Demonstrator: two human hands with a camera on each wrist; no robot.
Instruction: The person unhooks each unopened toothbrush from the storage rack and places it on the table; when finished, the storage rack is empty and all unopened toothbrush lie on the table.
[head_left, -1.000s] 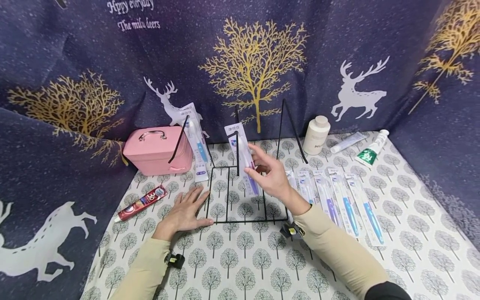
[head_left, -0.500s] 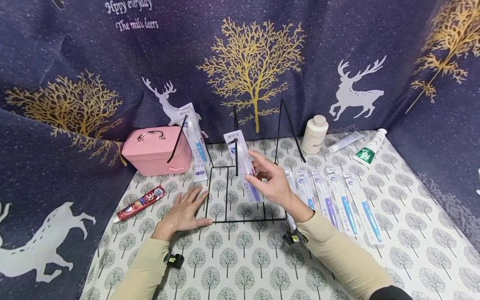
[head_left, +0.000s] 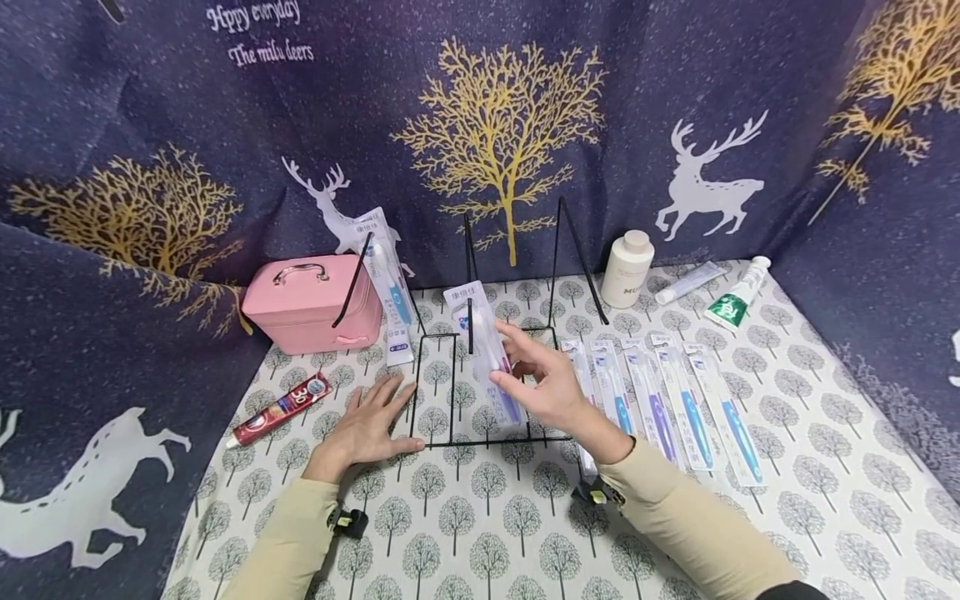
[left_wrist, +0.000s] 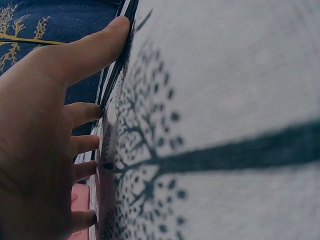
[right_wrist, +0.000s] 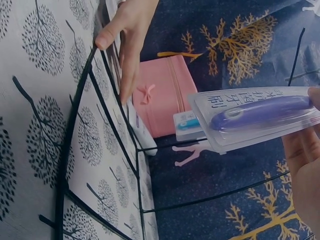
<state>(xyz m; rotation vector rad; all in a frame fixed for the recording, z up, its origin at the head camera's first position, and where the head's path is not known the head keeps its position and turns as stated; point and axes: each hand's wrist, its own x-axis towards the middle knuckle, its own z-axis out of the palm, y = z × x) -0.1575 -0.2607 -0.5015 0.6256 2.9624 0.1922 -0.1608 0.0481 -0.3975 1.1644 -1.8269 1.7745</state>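
My right hand point(head_left: 551, 387) pinches a packaged toothbrush point(head_left: 491, 354) with a purple handle by its edge, thumb on the near side. The packet's top overlaps the middle prong of a black wire rack point(head_left: 491, 442), and the prong's tip shows in front of it. Purple handle and clear blister point(right_wrist: 265, 111) appear large in the right wrist view. My left hand point(head_left: 367, 425) rests on the cloth with fingers spread, its thumb at the rack base's front left corner. Packaged toothbrushes with blue handles point(head_left: 392, 287) hang from the left prong.
Several packaged toothbrushes point(head_left: 660, 404) lie in a row on the right. Behind them are a white bottle point(head_left: 627, 271), a pale tube point(head_left: 688, 283) and a green-and-white tube point(head_left: 738, 296). A pink case point(head_left: 311, 302) and red toothpaste tube point(head_left: 281, 408) are at left.
The purple toothbrush packet has moved down and toward me along the middle prong, with my right hand still pinching it. My left hand stays in place.
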